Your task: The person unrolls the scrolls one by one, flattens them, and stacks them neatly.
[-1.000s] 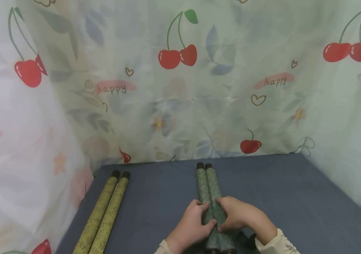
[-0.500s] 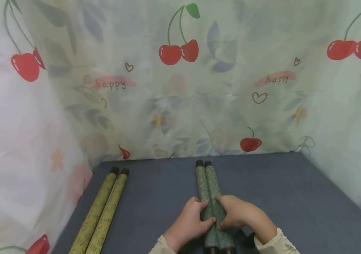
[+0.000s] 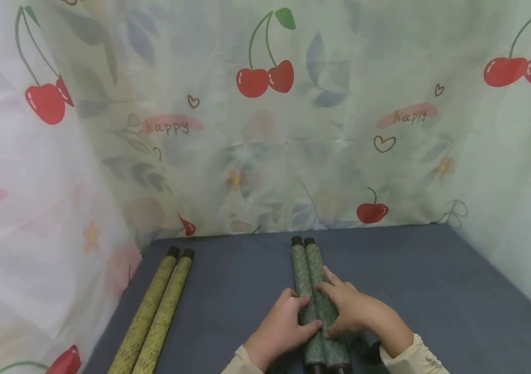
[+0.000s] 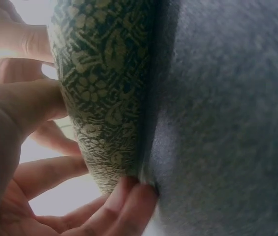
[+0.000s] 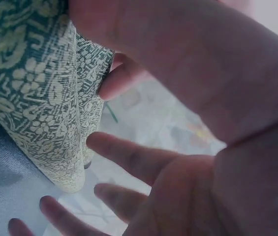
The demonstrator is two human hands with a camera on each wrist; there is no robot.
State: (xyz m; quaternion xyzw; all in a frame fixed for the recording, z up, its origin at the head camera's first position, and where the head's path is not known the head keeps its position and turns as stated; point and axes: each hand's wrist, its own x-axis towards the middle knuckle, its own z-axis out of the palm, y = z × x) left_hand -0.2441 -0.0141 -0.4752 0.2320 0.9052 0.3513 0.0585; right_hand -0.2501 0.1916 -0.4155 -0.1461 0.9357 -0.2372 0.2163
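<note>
Two green scrolls (image 3: 301, 270) with a pale floral pattern and dark knobs at their ends lie side by side on the blue-grey table. My left hand (image 3: 285, 324) grips the left one, its thumb and fingers about the roll; fingertips show at the scroll's underside in the left wrist view. My right hand (image 3: 361, 311) is at the right scroll, fingers spread and fairly straight. Its thumb (image 5: 129, 29) lies against the patterned roll in the right wrist view, while its other fingers stand off the surface there.
Two yellow scrolls (image 3: 162, 306) with dark ends lie slanted on the left of the table (image 3: 410, 280). A curtain (image 3: 265, 156) printed with cherries closes off the back and both sides. Something black (image 3: 366, 350) lies beside my right wrist.
My right hand's fingers have spread and straightened away from the right green scroll. My left hand and the scrolls stay in place, and the head view has shifted slightly.
</note>
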